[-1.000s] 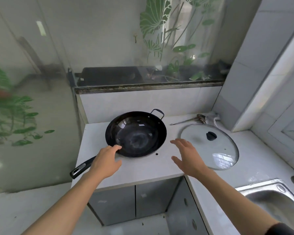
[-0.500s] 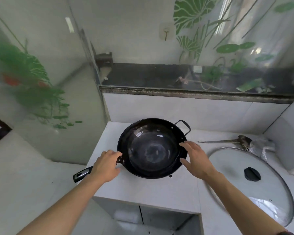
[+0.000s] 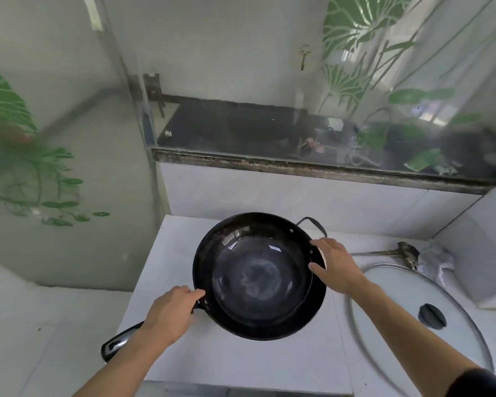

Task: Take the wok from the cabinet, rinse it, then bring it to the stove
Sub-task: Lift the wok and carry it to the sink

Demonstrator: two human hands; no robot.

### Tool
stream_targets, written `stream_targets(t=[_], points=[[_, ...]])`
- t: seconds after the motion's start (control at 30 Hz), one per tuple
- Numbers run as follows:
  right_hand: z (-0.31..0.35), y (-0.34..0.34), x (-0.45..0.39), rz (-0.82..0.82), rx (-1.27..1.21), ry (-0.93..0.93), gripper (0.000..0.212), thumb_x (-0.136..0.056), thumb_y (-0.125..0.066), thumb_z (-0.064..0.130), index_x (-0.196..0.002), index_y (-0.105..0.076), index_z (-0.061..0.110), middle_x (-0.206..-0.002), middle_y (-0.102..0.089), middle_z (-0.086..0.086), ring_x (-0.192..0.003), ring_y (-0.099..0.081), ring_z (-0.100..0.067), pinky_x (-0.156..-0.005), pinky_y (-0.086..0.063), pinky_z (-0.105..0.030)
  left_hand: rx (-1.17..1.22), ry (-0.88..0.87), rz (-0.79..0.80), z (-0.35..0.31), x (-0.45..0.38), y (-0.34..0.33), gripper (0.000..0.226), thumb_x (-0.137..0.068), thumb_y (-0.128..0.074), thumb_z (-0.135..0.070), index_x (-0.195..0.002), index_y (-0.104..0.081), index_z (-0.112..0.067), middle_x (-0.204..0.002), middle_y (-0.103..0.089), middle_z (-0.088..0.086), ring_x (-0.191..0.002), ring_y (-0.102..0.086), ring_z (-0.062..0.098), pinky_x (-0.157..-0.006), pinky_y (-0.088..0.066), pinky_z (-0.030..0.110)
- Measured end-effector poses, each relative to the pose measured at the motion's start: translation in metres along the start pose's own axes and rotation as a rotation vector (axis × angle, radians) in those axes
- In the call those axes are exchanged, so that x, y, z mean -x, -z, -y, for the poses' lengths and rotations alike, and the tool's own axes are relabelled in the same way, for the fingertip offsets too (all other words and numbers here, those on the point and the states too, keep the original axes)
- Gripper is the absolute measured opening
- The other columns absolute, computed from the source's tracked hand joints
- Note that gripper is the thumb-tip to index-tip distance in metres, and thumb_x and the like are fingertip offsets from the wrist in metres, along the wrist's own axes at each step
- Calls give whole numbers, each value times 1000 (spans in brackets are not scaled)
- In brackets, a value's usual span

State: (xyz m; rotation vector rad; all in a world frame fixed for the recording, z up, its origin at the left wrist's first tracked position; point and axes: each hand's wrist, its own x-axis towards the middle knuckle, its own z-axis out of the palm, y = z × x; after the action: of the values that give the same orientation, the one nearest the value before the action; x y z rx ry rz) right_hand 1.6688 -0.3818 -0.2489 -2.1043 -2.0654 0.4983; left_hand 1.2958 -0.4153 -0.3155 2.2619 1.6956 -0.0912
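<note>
A black wok sits on the white counter, with a small loop handle at its far right. Its long dark handle points toward the near left. My left hand is wrapped over that handle where it meets the bowl, thumb by the rim. On the wok's right rim lies my right hand with its fingers spread. The wok's inside looks wet and holds nothing.
A glass lid with a black knob lies flat to the right of the wok. A metal ladle and a crumpled plastic bag lie by the tiled wall. A leaf-patterned glass partition stands behind. The counter drops off at the left.
The view has closed in on the wok. My right hand moved from the counter onto the wok's right rim. My left hand settled over the long handle.
</note>
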Motion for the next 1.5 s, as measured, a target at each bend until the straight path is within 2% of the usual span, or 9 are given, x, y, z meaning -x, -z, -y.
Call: stream_targets(t=[0.17, 0.3, 0.43, 0.53, 0.63, 0.77, 1.07, 1.3, 1.5], points=[[8, -6, -18, 41, 46, 11, 56, -88, -59, 21, -141, -43, 18, -142, -45, -5, -133, -37, -28, -111, -32, -40, 17, -62, -18, 21, -12, -2, 71, -93, -44, -9, -149, -13, -40, -106, -48, -2, -87, -39, 14, -71, -40, 26], [-1, -4, -31, 56, 146, 42, 64, -83, -50, 7, -144, -39, 24, -146, -40, -3, -136, -34, -31, -110, -33, -42, 31, -68, -31, 39, -28, 5, 68, -93, -46, -9, -148, -19, -38, -110, -49, -1, -90, -43, 14, -78, -46, 28], [-17, 5, -52, 252, 526, -63, 95, -87, -64, 26, -154, 3, 30, -162, 2, -15, -147, 0, -41, -118, -16, -49, 51, -91, -1, 53, -37, 10, 58, -96, -48, -22, -144, -25, -45, -106, -50, -5, -94, -49, 14, -76, -48, 32], [-31, 0, -71, 336, 673, 40, 125, -73, -81, 38, -152, 15, 28, -160, 17, -19, -146, 11, -45, -119, -4, -53, 83, -85, -22, 58, -39, 11, 59, -95, -51, -25, -144, -26, -46, -103, -50, -8, -92, -51, 13, -72, -47, 30], [-46, -11, -82, 406, 707, 181, 122, -70, -81, 45, -153, 7, 30, -161, -1, -19, -146, -2, -45, -120, -5, -52, 38, -93, -13, 60, -38, 9, 68, -91, -54, -20, -144, -21, -47, -103, -51, -10, -91, -52, 14, -66, -47, 29], [-70, -19, -90, 328, 601, 379, 97, -57, -82, 55, -139, -37, 32, -133, -51, -11, -120, -45, -33, -106, -40, -44, -79, -111, -11, 62, -39, 6, 87, -73, -74, -13, -138, -28, -46, -93, -57, -13, -79, -55, 13, -53, -45, 25], [-70, -18, -105, 334, 595, 466, 89, -63, -81, 42, -140, -38, 33, -138, -44, -2, -126, -41, -24, -105, -38, -32, -318, -184, 65, 44, -54, 15, 93, -33, -91, -17, -117, -55, -33, -71, -55, -12, -57, -54, 10, -41, -33, 20], [-54, 5, -72, 339, 635, 334, 95, -62, -82, 36, -144, -34, 35, -142, -39, -1, -129, -38, -22, -104, -39, -32, -387, -219, 93, 46, -52, 29, 89, -34, -87, -16, -114, -54, -38, -69, -51, -14, -57, -50, 9, -46, -25, 19], [-27, 32, 2, 292, 606, 129, 95, -58, -83, 43, -141, -36, 41, -136, -46, 1, -124, -43, -21, -98, -46, -37, -281, -345, 1, 57, -66, 59, 75, -68, -65, -7, -132, -43, -41, -90, -55, -10, -81, -53, 16, -64, -45, 27]])
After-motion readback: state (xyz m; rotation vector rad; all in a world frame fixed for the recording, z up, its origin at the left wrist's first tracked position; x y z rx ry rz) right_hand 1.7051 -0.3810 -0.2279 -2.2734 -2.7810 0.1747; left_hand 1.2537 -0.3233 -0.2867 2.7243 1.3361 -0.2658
